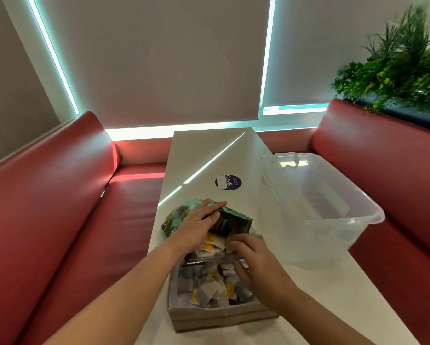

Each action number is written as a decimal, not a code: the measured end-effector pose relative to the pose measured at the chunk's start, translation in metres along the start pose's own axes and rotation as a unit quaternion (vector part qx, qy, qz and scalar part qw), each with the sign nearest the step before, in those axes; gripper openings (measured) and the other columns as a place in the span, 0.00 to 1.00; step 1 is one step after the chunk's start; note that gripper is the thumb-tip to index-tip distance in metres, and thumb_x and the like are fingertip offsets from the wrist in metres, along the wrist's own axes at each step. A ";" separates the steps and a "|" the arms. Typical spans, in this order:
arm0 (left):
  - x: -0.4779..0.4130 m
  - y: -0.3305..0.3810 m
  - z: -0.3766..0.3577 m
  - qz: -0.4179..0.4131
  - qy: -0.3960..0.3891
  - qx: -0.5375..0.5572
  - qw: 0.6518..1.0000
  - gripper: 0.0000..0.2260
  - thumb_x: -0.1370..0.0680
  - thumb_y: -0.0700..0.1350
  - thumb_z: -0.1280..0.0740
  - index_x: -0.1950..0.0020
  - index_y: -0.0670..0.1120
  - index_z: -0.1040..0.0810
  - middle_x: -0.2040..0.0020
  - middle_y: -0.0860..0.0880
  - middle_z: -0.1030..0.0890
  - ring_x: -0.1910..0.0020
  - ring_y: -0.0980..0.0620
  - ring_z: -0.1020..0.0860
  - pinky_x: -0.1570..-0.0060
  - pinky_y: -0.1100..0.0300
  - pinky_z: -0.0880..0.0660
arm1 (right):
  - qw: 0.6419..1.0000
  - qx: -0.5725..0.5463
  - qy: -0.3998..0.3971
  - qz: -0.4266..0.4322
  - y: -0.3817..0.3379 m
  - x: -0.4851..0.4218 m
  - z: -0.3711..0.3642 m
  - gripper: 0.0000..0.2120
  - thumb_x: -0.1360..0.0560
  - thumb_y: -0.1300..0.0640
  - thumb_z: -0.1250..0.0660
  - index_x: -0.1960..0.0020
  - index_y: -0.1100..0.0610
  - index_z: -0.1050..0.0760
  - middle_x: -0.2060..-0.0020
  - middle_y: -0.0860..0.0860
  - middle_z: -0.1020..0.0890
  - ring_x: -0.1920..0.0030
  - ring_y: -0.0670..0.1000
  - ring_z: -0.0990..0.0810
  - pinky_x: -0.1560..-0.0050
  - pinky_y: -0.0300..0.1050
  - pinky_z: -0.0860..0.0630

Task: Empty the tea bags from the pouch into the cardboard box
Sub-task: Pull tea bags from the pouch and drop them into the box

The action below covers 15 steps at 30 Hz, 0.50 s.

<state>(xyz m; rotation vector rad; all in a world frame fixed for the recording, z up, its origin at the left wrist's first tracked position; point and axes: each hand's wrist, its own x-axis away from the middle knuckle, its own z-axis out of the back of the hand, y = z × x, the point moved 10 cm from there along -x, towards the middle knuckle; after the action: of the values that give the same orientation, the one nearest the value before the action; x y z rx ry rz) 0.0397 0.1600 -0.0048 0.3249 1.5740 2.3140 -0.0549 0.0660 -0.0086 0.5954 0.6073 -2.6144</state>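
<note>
A green patterned pouch point(236, 217) lies on its side on the white table point(209, 155), its open mouth facing the cardboard box point(221, 316) just in front of me. My left hand point(199, 227) grips the pouch from above at its opening. Tea bags point(209, 290) with yellow tags fill the box, and several spill from the pouch mouth point(214, 241) onto the box's far edge. My right hand point(253, 262) rests over the right side of the box, fingers curled on the tea bags near the pouch mouth; whether it grips one is unclear.
A clear plastic tub point(333, 215) stands at the right of the table, overhanging its edge. A round purple sticker point(228, 182) lies on the table beyond the pouch. Red benches point(72, 207) flank the table, with plants point(403, 68) behind the right one.
</note>
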 end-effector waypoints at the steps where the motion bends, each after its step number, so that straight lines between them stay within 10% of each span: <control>1: 0.001 0.000 0.000 0.000 0.001 0.002 1.000 0.14 0.19 0.48 0.41 0.42 0.68 0.26 0.24 0.54 0.41 0.25 0.52 0.45 0.26 0.48 0.44 | 1.000 0.010 -0.022 0.009 -0.006 -0.010 -0.007 0.16 0.25 0.58 0.35 0.37 0.55 0.28 0.40 0.53 0.24 0.40 0.51 0.27 0.40 0.38 0.31; 5: 0.004 0.002 -0.002 -0.005 0.001 -0.004 1.000 0.15 0.19 0.48 0.41 0.47 0.72 0.27 0.24 0.55 0.41 0.25 0.53 0.46 0.25 0.49 0.49 | 0.970 0.089 -0.225 -0.032 -0.004 -0.039 -0.057 0.31 0.25 0.58 0.36 0.25 0.58 0.45 0.30 0.58 0.37 0.32 0.59 0.38 0.30 0.51 0.40; 9: 0.002 0.002 -0.004 -0.006 -0.003 -0.006 1.000 0.16 0.19 0.48 0.41 0.48 0.73 0.27 0.24 0.54 0.41 0.24 0.53 0.46 0.25 0.49 0.49 | 0.911 0.182 -0.368 -0.031 0.008 -0.049 -0.100 0.27 0.23 0.52 0.38 0.26 0.54 0.41 0.31 0.57 0.33 0.34 0.60 0.33 0.34 0.55 0.35; 15: 0.003 0.002 -0.004 -0.003 -0.011 -0.017 1.000 0.15 0.19 0.48 0.41 0.42 0.69 0.27 0.24 0.55 0.43 0.24 0.54 0.48 0.25 0.49 0.50 | 0.926 0.210 -0.313 0.003 0.019 -0.047 -0.111 0.23 0.24 0.58 0.36 0.31 0.54 0.33 0.37 0.58 0.26 0.41 0.59 0.26 0.40 0.53 0.28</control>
<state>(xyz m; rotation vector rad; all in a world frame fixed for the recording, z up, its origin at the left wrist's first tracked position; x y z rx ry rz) 0.0351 0.1569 -0.0049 0.3353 1.5215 2.3215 0.0273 0.1168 -0.0825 -0.1497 -0.1600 -2.7163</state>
